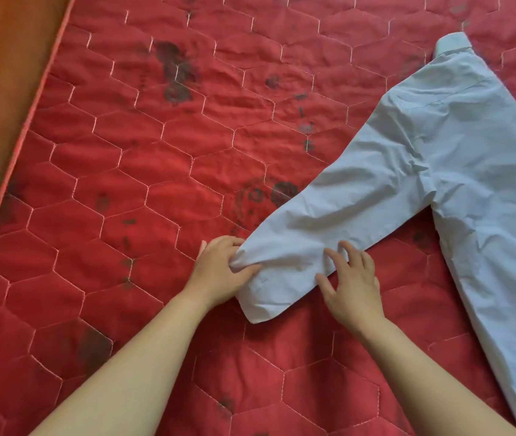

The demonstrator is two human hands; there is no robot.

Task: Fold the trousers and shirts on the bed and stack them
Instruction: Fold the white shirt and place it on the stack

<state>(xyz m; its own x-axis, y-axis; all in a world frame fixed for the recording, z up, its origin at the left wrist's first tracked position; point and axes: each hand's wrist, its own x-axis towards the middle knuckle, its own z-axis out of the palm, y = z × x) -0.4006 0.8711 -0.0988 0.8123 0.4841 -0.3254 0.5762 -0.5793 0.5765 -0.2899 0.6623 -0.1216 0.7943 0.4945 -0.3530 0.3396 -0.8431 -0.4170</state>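
The shirt (458,158) ran out past the right edge and the near right corner, so much of its body was out of view. The left grip's (222,272) fingertips were buried in the bunched sleeve (285,256). Both forearms were cut off at the near edge. Dark marks (174,73) on the bed's quilt (124,190) were too smudged to read.

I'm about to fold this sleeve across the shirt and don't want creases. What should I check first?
1. Left hand grips the sleeve of the pale blue long-sleeved shirt: ok.
2. Right hand rests with spread fingers on the sleeve: ok.
3. Sleeve smooth: not ok, bunched at the left hand.
4. Shirt body flat on the red quilted bedcover: cannot tell, it runs out of view.
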